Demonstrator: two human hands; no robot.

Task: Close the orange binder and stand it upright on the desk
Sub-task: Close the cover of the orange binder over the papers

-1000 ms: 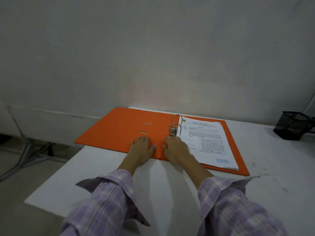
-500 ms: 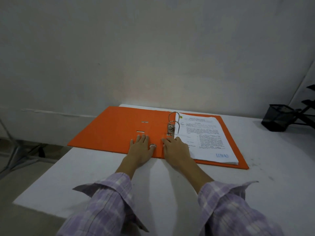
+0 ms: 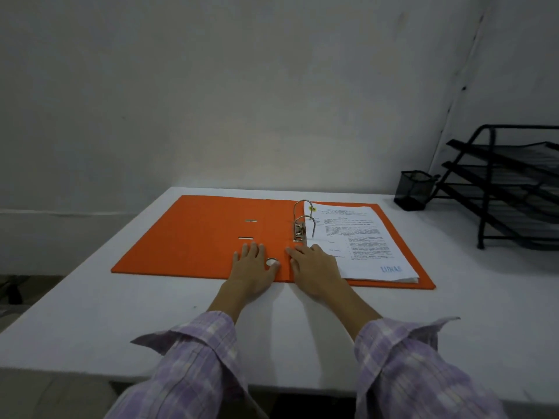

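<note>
— Two hands on the binder, is that right?

— Yes. The orange binder [image 3: 211,237] lies open and flat at the middle of the white desk [image 3: 90,313], its front cover spread toward nine o'clock, the stack of papers [image 3: 363,237] on the three o'clock half, threaded on the metal rings [image 3: 302,225].

— And the grip?

— None. The left hand [image 3: 252,267] rests palm down, fingers spread, on the near edge by the spine; its thumb is just beside the round finger hole [image 3: 272,262]. The right hand [image 3: 314,267] lies flat too, partly over the papers' near corner. Neither clasps anything.

— Anything else?

— At two o'clock, well apart, a black mesh pen cup [image 3: 414,190] beside a black tiered tray rack [image 3: 508,182]. Plaid sleeves [image 3: 193,367] at six.
</note>
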